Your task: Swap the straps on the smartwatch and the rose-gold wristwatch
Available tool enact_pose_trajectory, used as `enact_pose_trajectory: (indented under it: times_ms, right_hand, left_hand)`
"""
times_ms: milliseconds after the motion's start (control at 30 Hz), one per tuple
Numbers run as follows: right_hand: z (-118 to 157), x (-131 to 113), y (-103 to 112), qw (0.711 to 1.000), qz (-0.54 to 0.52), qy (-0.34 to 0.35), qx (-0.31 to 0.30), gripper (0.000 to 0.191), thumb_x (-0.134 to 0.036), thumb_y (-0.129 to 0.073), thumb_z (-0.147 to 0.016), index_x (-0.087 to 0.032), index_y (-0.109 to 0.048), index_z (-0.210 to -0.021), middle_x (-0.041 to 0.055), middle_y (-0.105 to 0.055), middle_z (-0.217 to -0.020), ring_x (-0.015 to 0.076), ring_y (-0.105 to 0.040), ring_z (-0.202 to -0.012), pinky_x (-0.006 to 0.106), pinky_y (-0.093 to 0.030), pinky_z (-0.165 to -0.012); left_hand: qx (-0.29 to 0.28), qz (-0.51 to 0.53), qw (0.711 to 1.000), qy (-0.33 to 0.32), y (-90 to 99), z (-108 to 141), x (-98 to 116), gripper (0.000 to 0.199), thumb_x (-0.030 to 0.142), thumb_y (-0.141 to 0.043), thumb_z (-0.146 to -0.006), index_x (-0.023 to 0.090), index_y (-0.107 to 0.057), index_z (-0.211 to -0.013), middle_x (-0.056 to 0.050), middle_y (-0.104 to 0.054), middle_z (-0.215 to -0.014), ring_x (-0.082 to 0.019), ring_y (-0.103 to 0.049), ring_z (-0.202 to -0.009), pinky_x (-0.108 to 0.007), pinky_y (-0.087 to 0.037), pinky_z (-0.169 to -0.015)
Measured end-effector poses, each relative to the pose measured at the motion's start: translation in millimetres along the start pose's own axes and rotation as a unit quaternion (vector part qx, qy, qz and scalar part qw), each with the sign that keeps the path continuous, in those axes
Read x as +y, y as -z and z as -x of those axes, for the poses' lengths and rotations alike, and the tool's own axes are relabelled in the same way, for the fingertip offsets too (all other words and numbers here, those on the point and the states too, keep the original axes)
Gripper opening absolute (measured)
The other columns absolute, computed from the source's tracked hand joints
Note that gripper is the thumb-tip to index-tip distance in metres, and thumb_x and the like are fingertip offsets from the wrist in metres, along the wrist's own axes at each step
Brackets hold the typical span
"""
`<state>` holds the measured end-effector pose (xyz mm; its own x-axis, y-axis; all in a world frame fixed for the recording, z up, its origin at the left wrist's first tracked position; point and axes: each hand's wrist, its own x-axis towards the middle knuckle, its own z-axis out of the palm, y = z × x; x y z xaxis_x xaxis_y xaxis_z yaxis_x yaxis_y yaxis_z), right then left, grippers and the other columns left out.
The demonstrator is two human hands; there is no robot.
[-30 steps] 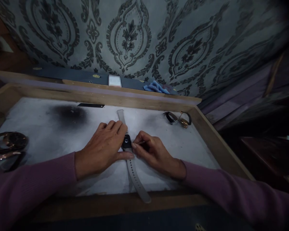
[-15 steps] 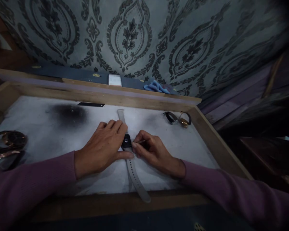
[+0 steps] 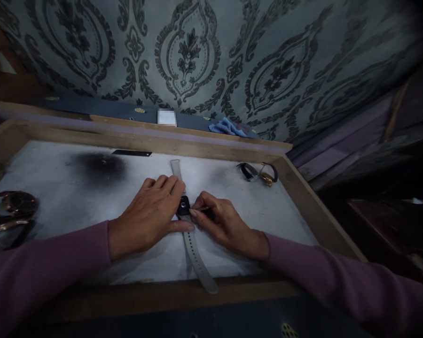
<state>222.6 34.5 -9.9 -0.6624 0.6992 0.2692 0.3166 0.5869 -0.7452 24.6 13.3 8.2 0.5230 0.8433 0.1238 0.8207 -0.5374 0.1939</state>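
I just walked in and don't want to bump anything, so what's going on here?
A person's left hand steadies a watch with a grey strap in a shallow wooden tray. The right hand pinches what looks like a thin tool at the watch's edge. Other watches lie at the tray's left and far right.
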Motion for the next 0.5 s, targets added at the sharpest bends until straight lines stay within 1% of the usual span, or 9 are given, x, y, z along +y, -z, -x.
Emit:
enact_pose_trajectory:
  times_ms: [133,300,367,500]
  right_hand:
    - [0.7,1.4,-1.2,1.000,-0.005,0.000,0.009,0.013,-0.023,-0.052,-0.093,-0.020,-0.048,-0.081,-0.0024,-0.052,-0.066,0.0104,-0.047,-0.054,0.023,-0.037,-0.050]
    - [0.7,2.2,-2.9,0.997,-0.067,-0.048,0.008,0.014,-0.025,-0.051,-0.094,-0.020,-0.048,-0.082,-0.0039,-0.051,-0.061,0.0101,-0.048,-0.052,0.022,-0.038,-0.049]
    - [0.6,2.8,-3.7,0.995,-0.084,-0.053,0.010,0.014,-0.026,-0.051,-0.094,-0.020,-0.048,-0.082,-0.0047,-0.050,-0.060,0.0095,-0.046,-0.051,0.022,-0.038,-0.049]
    - [-0.1,2.8,-4.7,0.996,-0.079,-0.048,0.014,0.014,-0.027,-0.055,-0.093,-0.019,-0.051,-0.082,-0.0025,-0.053,-0.066,0.0104,-0.048,-0.057,0.023,-0.039,-0.052]
  left_hand:
    - [0.002,0.001,1.000,-0.002,-0.5,-0.4,-0.4,0.047,0.059,-0.064,-0.085,0.018,-0.047,-0.098,-0.005,-0.055,-0.097,-0.027,-0.052,-0.092,-0.038,-0.039,-0.075]
    - [-0.005,-0.004,1.000,0.007,1.9,-1.3,1.5,0.045,0.059,-0.064,-0.085,0.019,-0.046,-0.096,-0.005,-0.055,-0.097,-0.026,-0.052,-0.091,-0.038,-0.039,-0.076]
    - [-0.011,-0.002,1.000,0.009,2.5,-1.7,1.8,0.045,0.058,-0.065,-0.085,0.018,-0.047,-0.096,-0.005,-0.055,-0.096,-0.027,-0.052,-0.091,-0.039,-0.039,-0.076]
    - [-0.008,0.002,1.000,0.005,1.9,-1.8,1.2,0.045,0.058,-0.062,-0.086,0.017,-0.047,-0.097,-0.005,-0.055,-0.096,-0.027,-0.053,-0.092,-0.039,-0.039,-0.076]
